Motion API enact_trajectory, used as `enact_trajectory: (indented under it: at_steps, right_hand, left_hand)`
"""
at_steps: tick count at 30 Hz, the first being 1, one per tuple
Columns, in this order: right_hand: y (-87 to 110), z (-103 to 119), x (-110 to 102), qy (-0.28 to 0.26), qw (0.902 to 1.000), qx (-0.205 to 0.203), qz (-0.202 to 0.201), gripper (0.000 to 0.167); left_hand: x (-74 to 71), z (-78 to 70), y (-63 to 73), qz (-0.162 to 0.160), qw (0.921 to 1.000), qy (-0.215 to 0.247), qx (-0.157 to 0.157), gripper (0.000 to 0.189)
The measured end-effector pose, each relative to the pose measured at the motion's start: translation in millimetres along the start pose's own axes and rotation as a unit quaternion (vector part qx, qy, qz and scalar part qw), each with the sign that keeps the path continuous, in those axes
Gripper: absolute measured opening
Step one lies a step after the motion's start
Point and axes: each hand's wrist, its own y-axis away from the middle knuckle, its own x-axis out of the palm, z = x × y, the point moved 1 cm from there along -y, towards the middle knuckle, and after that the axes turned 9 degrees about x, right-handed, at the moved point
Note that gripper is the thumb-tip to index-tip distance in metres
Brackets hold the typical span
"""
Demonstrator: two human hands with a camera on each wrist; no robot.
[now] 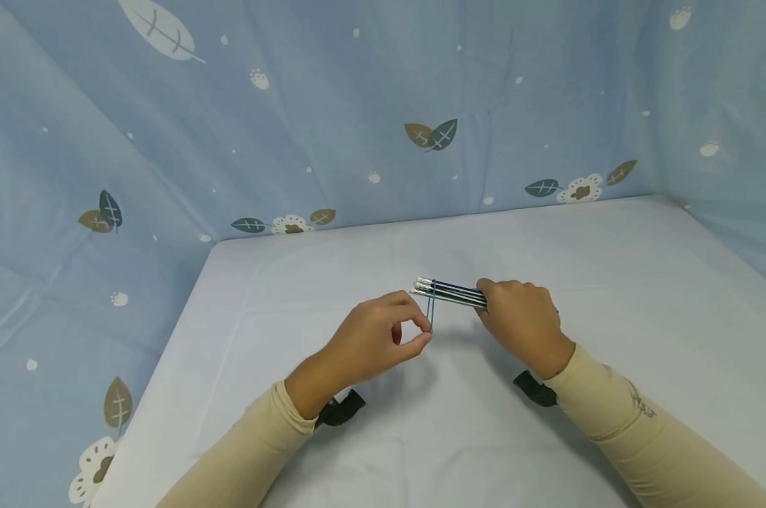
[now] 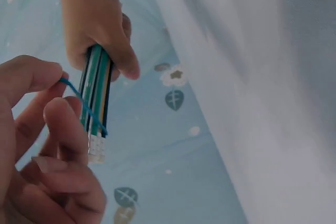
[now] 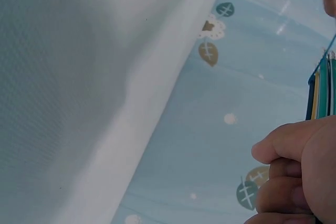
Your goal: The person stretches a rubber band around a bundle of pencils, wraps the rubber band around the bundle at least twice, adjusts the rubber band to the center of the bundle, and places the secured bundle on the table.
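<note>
A bundle of pencils [image 1: 456,293] with white-tipped ends is held above the table, the tips pointing left in the head view. My right hand [image 1: 524,321] grips the bundle around its other end, hiding that part. Around the pencils near their white tips runs a blue rubber band [image 1: 431,307]. My left hand [image 1: 383,335] pinches the band between thumb and forefinger and stretches it away from the bundle. In the left wrist view the band [image 2: 84,103] slants across green, dark and yellowish pencils [image 2: 95,95]. The right wrist view shows only part of the bundle [image 3: 323,90].
A white-covered table [image 1: 281,303] lies beneath both hands. Blue curtain cloth [image 1: 370,92] with leaf and flower prints hangs behind it and at the sides. A dark strap piece [image 1: 341,409] shows under the left wrist, another dark piece [image 1: 535,389] under the right.
</note>
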Motion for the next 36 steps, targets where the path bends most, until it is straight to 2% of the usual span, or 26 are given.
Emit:
enact_trajectory:
  at_steps: [4,7,12,18,22,26,28,31,34,36]
  right_hand:
    - [-0.2,0,1,-0.002,1.0,-0.002,0.002,0.01]
    - [-0.4,-1,2,-0.004,1.0,-0.003,-0.001,0.011]
    - [-1.5,-1,0,-0.005,0.9999,-0.006,-0.012,0.012]
    - [-1.9,-2,-6,-0.006,0.9997,0.0,-0.026,0.01]
    - [-2.8,-2,-7,-0.01,0.9993,-0.006,-0.035,0.01]
    - [-3.8,-2,-7,-0.017,0.9986,-0.013,-0.048,0.01]
    - [-3.6,-2,-8,-0.022,0.9982,-0.014,-0.055,0.01]
    - [-3.0,-2,-8,-0.032,0.9976,-0.009,-0.06,0.01]
    - [-2.8,-2,-8,-0.04,0.9972,-0.005,-0.063,0.011]
    - [-3.0,-2,-8,-0.045,0.9969,-0.003,-0.064,0.011]
  left_hand:
    - [-0.7,-4.6,-0.1,-0.027,0.9977,-0.028,0.056,0.005]
    - [-1.4,-6.2,-0.6,-0.031,0.996,-0.035,0.076,0.006]
    - [-2.2,-7.3,-0.8,-0.019,0.9973,-0.034,0.062,0.006]
    - [0.5,-5.4,0.0,-0.009,0.9993,0.002,0.036,0.005]
    - [2.3,-1.5,1.3,0.009,0.9991,0.041,-0.002,0.005]
    - [4.1,6.2,2.2,0.033,0.9918,0.101,-0.071,0.007]
    - [4.9,9.8,2.1,0.037,0.9838,0.139,-0.107,0.008]
    - [6.0,14.0,2.1,0.035,0.9674,0.197,-0.155,0.008]
    - [6.6,17.9,2.0,0.032,0.9509,0.239,-0.194,0.012]
    - [6.7,20.7,1.5,0.03,0.9436,0.254,-0.211,0.015]
